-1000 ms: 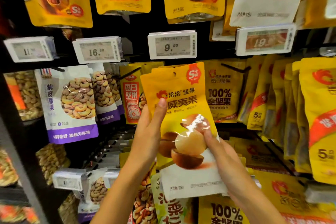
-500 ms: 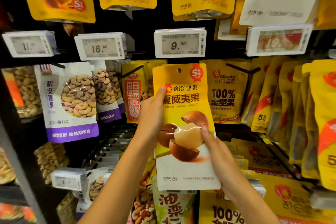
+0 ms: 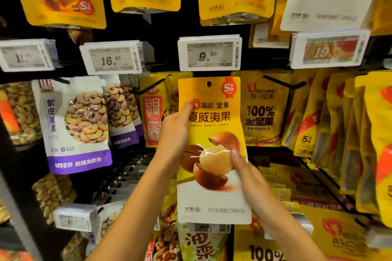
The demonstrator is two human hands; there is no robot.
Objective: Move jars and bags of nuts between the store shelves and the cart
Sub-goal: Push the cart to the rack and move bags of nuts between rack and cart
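Both my hands pinch macadamia bag (image 3: 212, 203) upright: left grip (image 3: 176, 133), right grip (image 3: 250, 180) | now raised under 9.90 price tag (image 3: 210, 53), no longer tilted

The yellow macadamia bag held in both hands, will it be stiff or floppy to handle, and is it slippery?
The macadamia bag probably flexes but holds its shape: it stays flat between the left hand and right hand. Its glossy film shows glare, so it may be slippery. The printed 108g suggests it is light.
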